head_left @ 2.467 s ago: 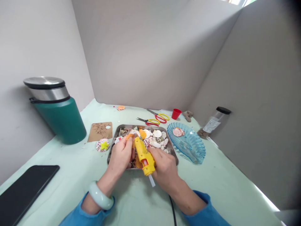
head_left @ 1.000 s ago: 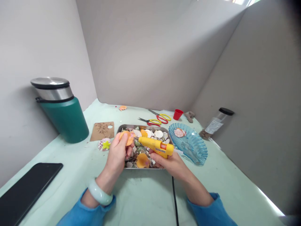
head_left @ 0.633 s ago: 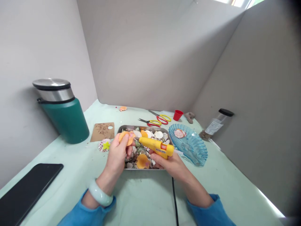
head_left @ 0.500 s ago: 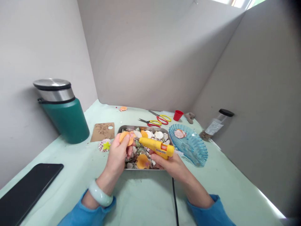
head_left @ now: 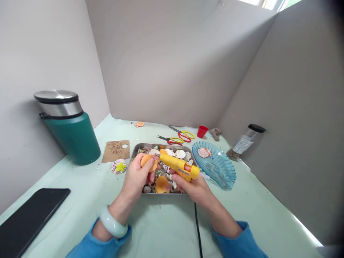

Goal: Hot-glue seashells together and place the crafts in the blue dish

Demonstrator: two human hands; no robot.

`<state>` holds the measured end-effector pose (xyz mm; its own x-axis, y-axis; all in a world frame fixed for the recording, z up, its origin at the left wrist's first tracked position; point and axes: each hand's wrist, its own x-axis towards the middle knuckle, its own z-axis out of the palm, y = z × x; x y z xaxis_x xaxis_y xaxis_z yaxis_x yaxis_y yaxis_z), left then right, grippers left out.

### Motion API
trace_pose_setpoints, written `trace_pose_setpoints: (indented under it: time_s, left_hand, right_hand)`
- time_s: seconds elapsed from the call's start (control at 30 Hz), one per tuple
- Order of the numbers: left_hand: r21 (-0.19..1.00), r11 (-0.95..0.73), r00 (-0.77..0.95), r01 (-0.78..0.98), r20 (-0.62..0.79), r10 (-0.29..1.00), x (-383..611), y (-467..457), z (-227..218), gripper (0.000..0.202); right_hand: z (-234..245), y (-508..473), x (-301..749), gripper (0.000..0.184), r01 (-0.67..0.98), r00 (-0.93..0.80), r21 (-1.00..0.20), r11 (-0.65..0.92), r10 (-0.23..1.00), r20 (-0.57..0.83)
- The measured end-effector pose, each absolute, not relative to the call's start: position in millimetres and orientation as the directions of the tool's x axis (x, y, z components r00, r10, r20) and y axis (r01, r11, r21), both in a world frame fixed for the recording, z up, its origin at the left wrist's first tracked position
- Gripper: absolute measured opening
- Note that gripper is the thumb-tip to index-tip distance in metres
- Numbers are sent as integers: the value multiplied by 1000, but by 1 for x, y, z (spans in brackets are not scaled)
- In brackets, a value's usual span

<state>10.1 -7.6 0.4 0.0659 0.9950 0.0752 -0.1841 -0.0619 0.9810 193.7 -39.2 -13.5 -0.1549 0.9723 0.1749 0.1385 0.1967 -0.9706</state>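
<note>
My left hand (head_left: 138, 175) pinches an orange ribbed seashell (head_left: 149, 163) between thumb and fingers, above the left part of a metal tray (head_left: 164, 194). In my right hand (head_left: 192, 184) is a yellow hot glue gun (head_left: 179, 167), its nozzle pointing left at the shell's right edge. Whether the tip touches the shell I cannot tell. A clear glue stick (head_left: 204, 176) sticks out of the gun's back. Many shells and small stones fill the tray under my hands, among them a larger orange shell (head_left: 162, 184).
Right of the tray lies a blue scalloped dish (head_left: 220, 166) with a shell in it. Behind stand two pairs of scissors (head_left: 177, 139) and a red cup (head_left: 202, 131). At left are a green bottle (head_left: 72, 138), a brown board (head_left: 114, 152) and a phone (head_left: 34, 215). A black cord (head_left: 197, 229) runs frontward.
My left hand has turned the orange shell, so its ribbed outer face shows more. The glue gun stays nearly where it was. The whole view has shifted slightly.
</note>
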Motion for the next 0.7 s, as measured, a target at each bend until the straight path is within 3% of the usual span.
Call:
trace_pose_setpoints:
  time_s: [0.13, 0.27, 0.37, 0.43, 0.53, 0.6, 0.7]
  left_hand:
    - [980, -83, 63, -182, 96, 993, 10, -8, 0, 20]
    - [976, -83, 10, -199, 87, 996, 11, -7, 1, 21]
    - [971, -101, -59, -217, 91, 994, 11, -7, 3, 21]
    - [966, -109, -86, -233, 91, 992, 11, -6, 4, 21]
    - [960, -101, -99, -261, 78, 992, 11, -6, 5, 22]
    - [953, -107, -105, -282, 80, 991, 11, -7, 5, 23]
    - [944, -117, -105, -307, 88, 991, 12, -7, 5, 24]
  right_hand:
    - [-13, -40, 191, 26, 175, -155, -961, 216, 969, 190]
    - [-11, -39, 192, 30, 140, -123, -980, 139, 985, 123]
    - [-5, -37, 201, 33, 273, -59, -949, 159, 987, 149]
    - [1, -36, 208, 33, 511, -54, -832, 216, 974, 220]
    - [7, -37, 215, 28, 815, -135, -524, 246, 961, 242]
    - [8, -37, 215, 27, 888, -205, -375, 266, 959, 195]
    - [10, -33, 208, 28, 922, -269, -256, 289, 957, 112]
